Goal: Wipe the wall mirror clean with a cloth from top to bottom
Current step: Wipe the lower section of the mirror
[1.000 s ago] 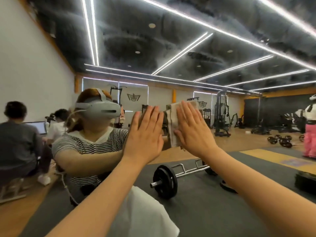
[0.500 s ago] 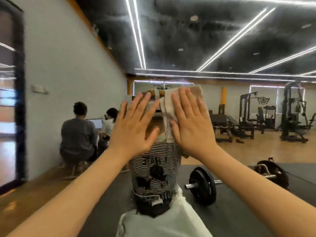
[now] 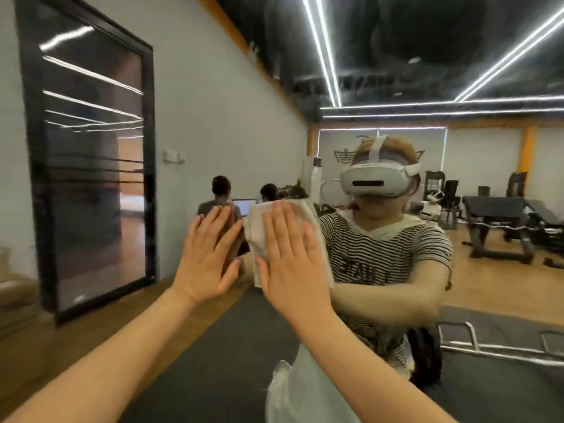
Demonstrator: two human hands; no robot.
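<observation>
The right hand [image 3: 290,257] lies flat, fingers straight and together, pressing a folded off-white cloth [image 3: 276,227] against the large frameless wall mirror [image 3: 396,87]; the cloth shows above and on both sides of the fingers. The left hand [image 3: 210,254] is flat too, fingers straight and slightly spread, bare palm on the glass just beside the cloth and holding nothing. Compared with half a second ago, both hands have swept leftward across the glass: the reflected person in the striped shirt and white headset [image 3: 377,180], then hidden behind the hands, now stands clear to their right, and a black-framed glass door [image 3: 91,154] in the grey wall has come fully into view at the left. The hands sit at about the same height as before, so this reads as a sideways stroke within one band, with the lower glass probably not yet wiped. The bare left palm may leave smears where it touches
</observation>
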